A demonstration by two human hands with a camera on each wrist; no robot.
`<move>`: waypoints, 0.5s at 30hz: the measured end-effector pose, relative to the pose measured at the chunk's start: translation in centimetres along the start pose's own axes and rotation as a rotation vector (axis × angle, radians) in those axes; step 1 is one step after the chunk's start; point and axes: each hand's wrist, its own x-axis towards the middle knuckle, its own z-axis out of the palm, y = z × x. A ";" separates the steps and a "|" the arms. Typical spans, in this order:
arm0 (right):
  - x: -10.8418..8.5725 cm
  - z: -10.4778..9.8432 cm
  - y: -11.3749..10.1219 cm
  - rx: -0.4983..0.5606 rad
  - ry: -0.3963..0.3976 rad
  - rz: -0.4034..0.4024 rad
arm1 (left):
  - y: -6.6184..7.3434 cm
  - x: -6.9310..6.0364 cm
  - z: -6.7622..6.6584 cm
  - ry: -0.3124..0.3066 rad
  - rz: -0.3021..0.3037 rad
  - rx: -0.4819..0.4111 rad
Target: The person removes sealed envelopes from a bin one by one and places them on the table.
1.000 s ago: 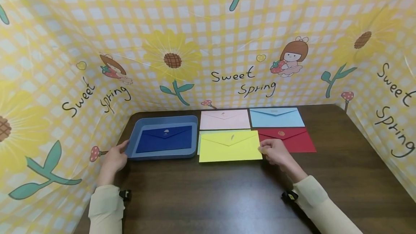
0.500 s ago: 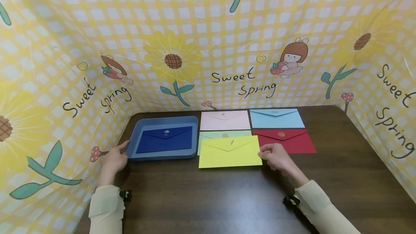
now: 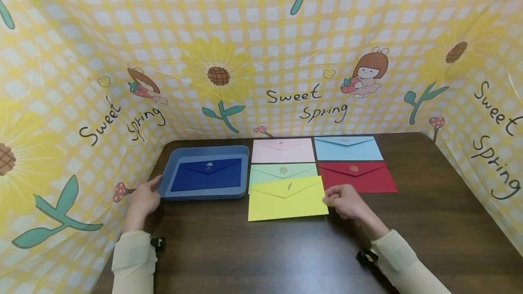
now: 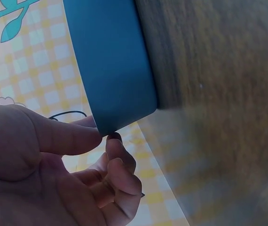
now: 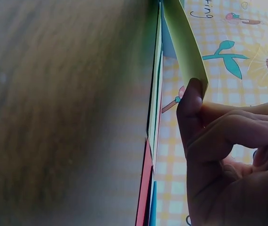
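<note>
My right hand (image 3: 347, 201) pinches the right edge of a yellow envelope (image 3: 286, 205) between thumb and fingers. In the right wrist view that envelope (image 5: 188, 44) is raised off the table. From above, it overlaps the lower part of a mint green envelope (image 3: 261, 170). At the left, my left hand (image 3: 143, 201) pinches the near left corner of a blue tray (image 3: 204, 196); the left wrist view shows thumb and finger at the tray's corner (image 4: 120, 70). Inside the tray lies a dark blue envelope (image 3: 208, 178).
Behind the mint envelope lies a pink envelope (image 3: 282, 153), with a light blue envelope (image 3: 347, 151) to its right. A red envelope (image 3: 359, 180) is just beyond my right hand. The brown table (image 3: 261, 257) meets a yellow checked cloth (image 3: 278, 58) at its back and sides.
The yellow envelope has come toward me in my right hand and tilted slightly, uncovering more of the mint green envelope. My left hand and the tray have stayed in place.
</note>
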 end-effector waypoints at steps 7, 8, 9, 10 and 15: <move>-0.3 0.2 0.1 0.000 -0.019 0.008 | -0.1 0.0 0.0 0.010 0.010 0.000; -0.3 0.2 0.1 -0.003 -0.021 0.010 | -0.1 0.0 0.0 0.008 0.008 -0.003; -0.4 0.2 0.1 -0.005 -0.024 0.015 | -0.1 0.0 0.0 0.005 0.004 -0.006; -0.4 0.3 0.2 -0.008 -0.030 0.017 | -0.1 0.0 0.1 0.004 0.001 -0.009; -0.6 0.5 0.2 -0.007 -0.053 0.045 | -0.2 0.0 0.1 0.008 -0.002 -0.010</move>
